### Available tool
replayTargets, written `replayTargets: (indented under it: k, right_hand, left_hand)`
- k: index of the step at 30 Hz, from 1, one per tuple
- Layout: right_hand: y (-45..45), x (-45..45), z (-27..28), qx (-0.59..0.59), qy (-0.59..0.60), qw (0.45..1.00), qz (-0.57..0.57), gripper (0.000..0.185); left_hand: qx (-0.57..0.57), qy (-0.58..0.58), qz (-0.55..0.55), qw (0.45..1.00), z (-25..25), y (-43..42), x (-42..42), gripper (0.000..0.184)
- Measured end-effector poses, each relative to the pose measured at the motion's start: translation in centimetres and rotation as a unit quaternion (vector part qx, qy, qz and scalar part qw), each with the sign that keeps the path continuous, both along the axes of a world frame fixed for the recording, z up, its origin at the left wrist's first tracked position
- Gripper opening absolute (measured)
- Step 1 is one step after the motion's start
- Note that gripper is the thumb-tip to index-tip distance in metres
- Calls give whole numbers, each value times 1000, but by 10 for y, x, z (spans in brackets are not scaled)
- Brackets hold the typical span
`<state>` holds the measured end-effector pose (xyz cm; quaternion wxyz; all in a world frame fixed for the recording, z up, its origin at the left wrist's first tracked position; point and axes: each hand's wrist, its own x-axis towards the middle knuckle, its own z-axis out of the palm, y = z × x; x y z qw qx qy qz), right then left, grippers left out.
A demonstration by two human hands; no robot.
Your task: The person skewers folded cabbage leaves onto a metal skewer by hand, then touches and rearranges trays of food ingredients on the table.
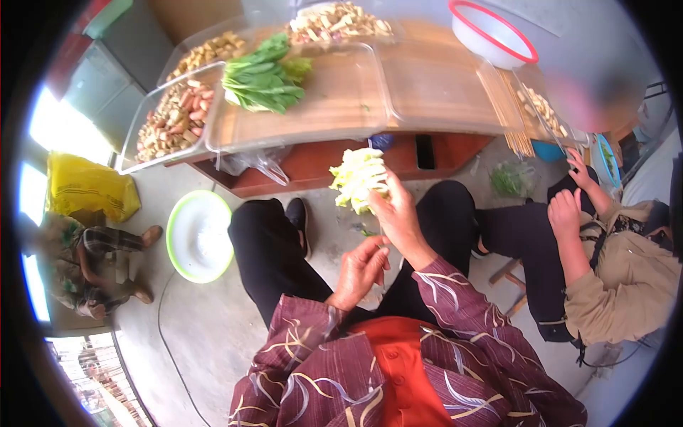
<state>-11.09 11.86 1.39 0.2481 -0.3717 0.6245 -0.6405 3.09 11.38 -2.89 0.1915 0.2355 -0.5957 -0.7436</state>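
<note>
My right hand (398, 220) is closed around a bunch of pale yellow-green cabbage leaves (358, 179), raised over the floor in front of the table. The leaves are layered and frilly; whether a stick runs through them is hard to tell. Just below and left of it, my left hand (361, 272) has its thumb and fingers pinched together, close to the right hand's heel. What lies between those fingertips is too small to make out. On the table, a bunch of green leafy vegetable (263, 78) rests at the edge of a clear tray (334, 89).
Clear trays hold cut sausage pieces (178, 121) and other chunks (338, 21). Thin wooden skewers (506, 107) and a red-rimmed bowl (491, 35) are at the right. A green-rimmed basin (201, 235) stands on the floor. One person (619, 270) sits at right, another (96, 256) at left.
</note>
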Motion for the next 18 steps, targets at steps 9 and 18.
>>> replayTargets:
  k: [9, 18]
  right_hand:
    - [33, -27, 9, -29, -44, 997, -63, 57]
    - [60, -37, -43, 22, -85, 993, -74, 49]
  left_hand:
    - [-231, -81, 72, 967, 57, -23, 23, 21]
    - [-505, -91, 137, 848, 140, -74, 45, 30]
